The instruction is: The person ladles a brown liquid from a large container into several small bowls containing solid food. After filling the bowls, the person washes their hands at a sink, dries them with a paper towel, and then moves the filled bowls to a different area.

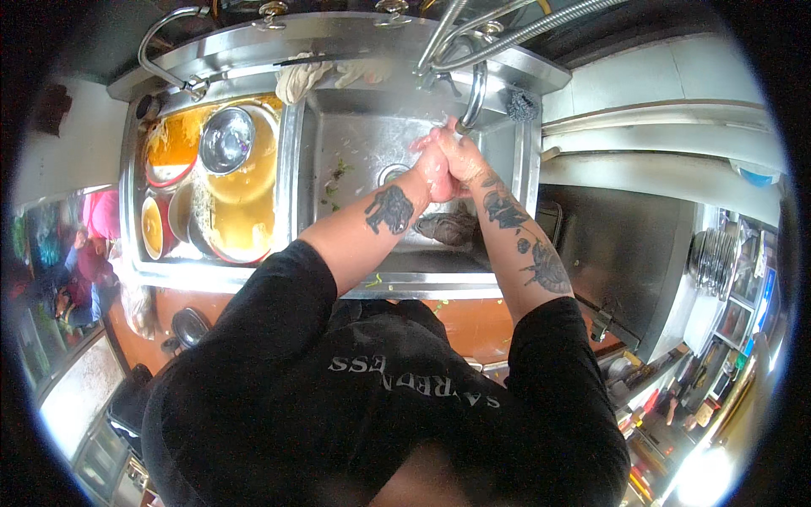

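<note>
My left hand (434, 171) and my right hand (457, 147) are pressed together, wet, over the right basin of a stainless steel sink (355, 127). The curved spout of a metal faucet (476, 95) ends just above them. No object shows between the hands, though the palms and some fingers are hidden. Below them on the basin floor lies a dark, wet cloth or scrubber (447, 228). Behind my left hand is the round drain (394, 174). Green scraps (332, 184) are scattered over the basin floor to the left.
Cloudy yellowish water and stacked dishes fill the left basin, with a metal bowl (227, 141) on top. Light cloths (301, 79) hang at the back rim. A metal scouring pad (522, 106) sits at the back right corner, below a flexible metal hose (507, 51). People are visible far left.
</note>
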The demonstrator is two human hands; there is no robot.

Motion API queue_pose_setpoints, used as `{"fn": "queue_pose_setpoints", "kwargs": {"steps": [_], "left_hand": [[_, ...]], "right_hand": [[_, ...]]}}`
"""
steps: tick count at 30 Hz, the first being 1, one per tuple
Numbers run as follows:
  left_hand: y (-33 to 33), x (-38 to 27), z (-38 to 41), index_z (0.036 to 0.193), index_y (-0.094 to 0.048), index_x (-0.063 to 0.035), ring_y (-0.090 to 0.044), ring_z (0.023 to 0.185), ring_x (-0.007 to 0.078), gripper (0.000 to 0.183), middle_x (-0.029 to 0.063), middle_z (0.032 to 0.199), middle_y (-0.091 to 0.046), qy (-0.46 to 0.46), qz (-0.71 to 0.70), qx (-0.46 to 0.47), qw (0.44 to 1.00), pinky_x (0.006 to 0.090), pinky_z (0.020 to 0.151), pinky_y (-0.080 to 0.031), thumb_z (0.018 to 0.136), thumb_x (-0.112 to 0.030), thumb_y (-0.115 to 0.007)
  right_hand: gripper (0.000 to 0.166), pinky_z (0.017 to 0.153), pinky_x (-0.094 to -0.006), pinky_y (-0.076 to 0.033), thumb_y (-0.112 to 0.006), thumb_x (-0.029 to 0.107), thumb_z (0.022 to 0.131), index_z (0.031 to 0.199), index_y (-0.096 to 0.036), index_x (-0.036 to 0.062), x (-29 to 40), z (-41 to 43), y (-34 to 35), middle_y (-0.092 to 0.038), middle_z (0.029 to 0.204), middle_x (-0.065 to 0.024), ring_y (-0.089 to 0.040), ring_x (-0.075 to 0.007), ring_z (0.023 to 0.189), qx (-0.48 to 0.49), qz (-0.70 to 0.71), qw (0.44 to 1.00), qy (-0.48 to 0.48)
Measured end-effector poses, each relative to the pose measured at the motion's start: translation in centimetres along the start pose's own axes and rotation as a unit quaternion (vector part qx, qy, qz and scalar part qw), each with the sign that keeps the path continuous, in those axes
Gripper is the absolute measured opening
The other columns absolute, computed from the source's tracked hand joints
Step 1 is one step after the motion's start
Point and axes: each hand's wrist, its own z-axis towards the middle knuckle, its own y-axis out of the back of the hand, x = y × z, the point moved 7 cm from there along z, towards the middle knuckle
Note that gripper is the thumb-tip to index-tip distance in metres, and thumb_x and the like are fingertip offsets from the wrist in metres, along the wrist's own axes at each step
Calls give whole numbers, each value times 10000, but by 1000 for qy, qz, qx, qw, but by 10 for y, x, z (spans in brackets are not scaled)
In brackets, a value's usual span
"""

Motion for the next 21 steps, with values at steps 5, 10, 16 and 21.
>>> {"fn": "queue_pose_setpoints", "kwargs": {"steps": [5,10,16,21], "left_hand": [[37,-18,17,945,-596,-104,-582,786,195,313,55,847,-622,-192,157,-96,964,329,645,-477,895,-413,-583],[-24,-52,-23,1004,-653,-66,-527,646,125,200,-20,727,-531,-369,673,-57,639,300,582,-439,869,-205,-602],[-3,-28,-29,1021,-645,-58,-536,918,148,345,34,1003,-586,-148,344,-67,925,276,776,-460,999,-299,-398],[19,-13,-12,974,-617,-33,-542,960,175,404,73,1015,-574,-208,163,-74,962,304,840,-456,983,-391,-429]], "right_hand": [[251,757,-330,-489,-549,282,941,1014,-564,42,-43,14,4,-667,814,-108,-620,-225,750,-159,307,937,40],[306,881,-368,-456,-563,242,944,1178,-538,46,-56,-13,5,-594,1061,-108,-564,-221,990,-275,376,884,42],[398,909,-382,-426,-561,263,946,1270,-530,33,-36,-23,-34,-575,1070,-96,-519,-196,1028,-179,481,855,-74],[456,632,-408,-471,-535,452,918,1042,-626,22,-65,21,0,-602,765,-48,-582,-208,699,-182,314,932,15]]}}
